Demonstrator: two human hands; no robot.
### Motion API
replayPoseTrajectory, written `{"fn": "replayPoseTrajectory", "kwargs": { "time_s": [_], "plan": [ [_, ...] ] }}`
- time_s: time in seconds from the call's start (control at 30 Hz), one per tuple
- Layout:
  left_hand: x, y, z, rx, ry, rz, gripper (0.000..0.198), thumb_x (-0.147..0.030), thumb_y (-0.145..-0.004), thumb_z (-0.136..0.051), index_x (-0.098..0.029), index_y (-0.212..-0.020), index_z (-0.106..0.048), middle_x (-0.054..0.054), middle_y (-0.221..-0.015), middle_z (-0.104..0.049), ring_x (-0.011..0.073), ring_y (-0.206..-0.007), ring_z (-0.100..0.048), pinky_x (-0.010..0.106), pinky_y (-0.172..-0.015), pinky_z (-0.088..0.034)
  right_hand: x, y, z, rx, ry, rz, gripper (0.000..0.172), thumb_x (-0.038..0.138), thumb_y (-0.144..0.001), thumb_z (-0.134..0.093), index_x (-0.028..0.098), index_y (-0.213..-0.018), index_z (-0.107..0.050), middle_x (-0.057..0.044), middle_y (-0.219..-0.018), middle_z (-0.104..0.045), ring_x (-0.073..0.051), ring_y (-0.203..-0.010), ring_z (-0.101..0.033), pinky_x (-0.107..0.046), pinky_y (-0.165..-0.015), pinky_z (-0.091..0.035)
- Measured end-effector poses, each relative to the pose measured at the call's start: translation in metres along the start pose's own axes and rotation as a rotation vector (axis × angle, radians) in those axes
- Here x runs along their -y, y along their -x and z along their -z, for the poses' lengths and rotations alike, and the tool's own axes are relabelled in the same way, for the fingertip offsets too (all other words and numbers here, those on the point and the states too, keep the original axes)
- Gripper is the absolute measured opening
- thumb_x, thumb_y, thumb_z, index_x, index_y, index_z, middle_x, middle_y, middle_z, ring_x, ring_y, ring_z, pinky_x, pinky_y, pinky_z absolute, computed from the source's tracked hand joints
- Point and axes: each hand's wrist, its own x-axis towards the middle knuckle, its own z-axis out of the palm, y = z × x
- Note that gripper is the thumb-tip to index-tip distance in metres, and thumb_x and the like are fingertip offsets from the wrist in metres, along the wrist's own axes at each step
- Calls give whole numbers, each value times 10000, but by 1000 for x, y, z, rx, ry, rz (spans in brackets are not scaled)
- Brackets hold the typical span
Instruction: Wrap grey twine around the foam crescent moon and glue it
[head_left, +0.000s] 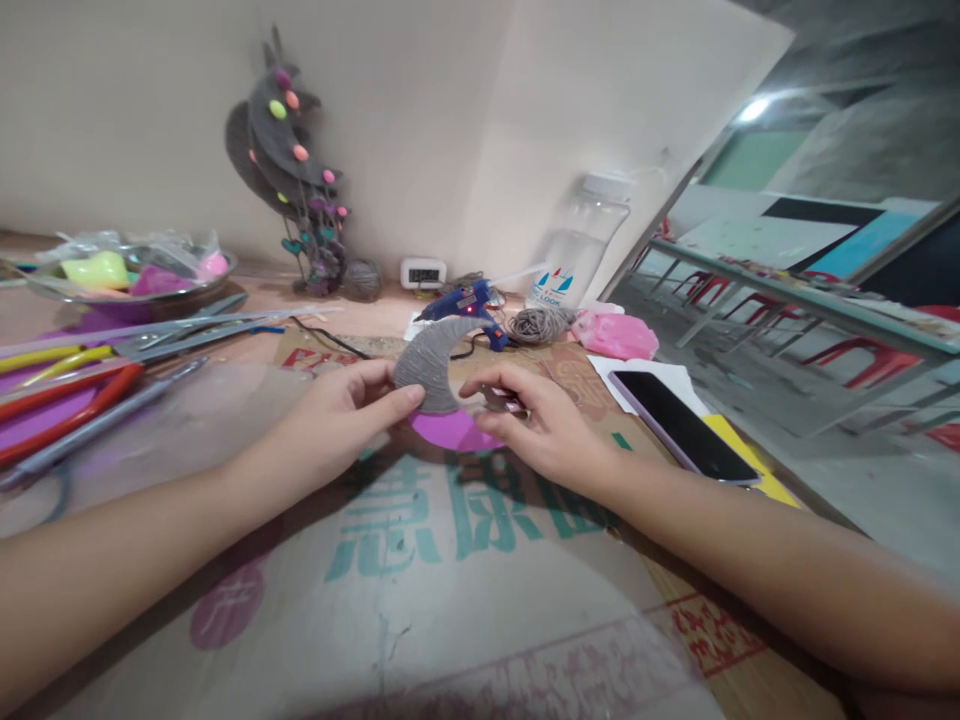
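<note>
A crescent moon shape (431,370) stands tilted above the cardboard, its upper part wrapped in grey yarn and its lower part bare purple. My left hand (352,400) grips its left edge between thumb and fingers. On the other side, my right hand (544,420) curls by the crescent's lower right end, thumb against the purple part. Something small shows among the right fingers, too blurred to name. Behind the crescent lie a blue glue gun (461,300) with a red light and a ball of grey yarn (540,325).
Scissors with red handles (71,410), yellow-handled pliers (67,362) and a bowl of clay packets (127,290) are at left. A phone (682,425), pink bag (619,335) and water bottle (581,240) stand right. A decorated moon hanging (281,150) leans behind; cardboard (465,600) covers the table.
</note>
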Motion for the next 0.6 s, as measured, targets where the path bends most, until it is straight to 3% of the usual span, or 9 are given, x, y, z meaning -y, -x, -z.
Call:
{"fn": "replayPoseTrajectory", "kwargs": {
  "time_s": [0.1,0.27,0.43,0.6],
  "plan": [
    [-3,1,-1,5,77,32,219,-343,-779,-604,-167,-893,-667,11,-679,-647,146,-599,-586,244,-527,-471,-7,0,4,-37,67,97,318,398,-873,-485,159,-1070,-557,-66,-975,-618,-158,-839,-569,-281,-736,-444],
    [-1,1,-1,-14,165,61,168,-315,-790,-586,-168,-850,-643,-35,-508,-529,112,-474,-502,213,-431,-391,-13,1,7,-34,235,241,290,315,-908,-453,199,-1162,-531,-66,-1049,-627,-171,-934,-572,-306,-816,-435],
    [1,0,0,-29,258,86,142,-281,-800,-579,-151,-847,-611,-26,-594,-556,91,-497,-494,183,-434,-364,-11,-1,9,-82,468,388,270,317,-891,-498,141,-1072,-595,-68,-859,-638,-155,-777,-565,-275,-710,-433],
    [5,0,2,-2,245,93,138,-282,-805,-575,-145,-805,-590,-28,-619,-541,78,-529,-493,162,-469,-371,-11,-1,8,-99,536,445,272,326,-902,-476,132,-1027,-620,-54,-771,-619,-139,-684,-528,-257,-631,-405]
  ]
}}
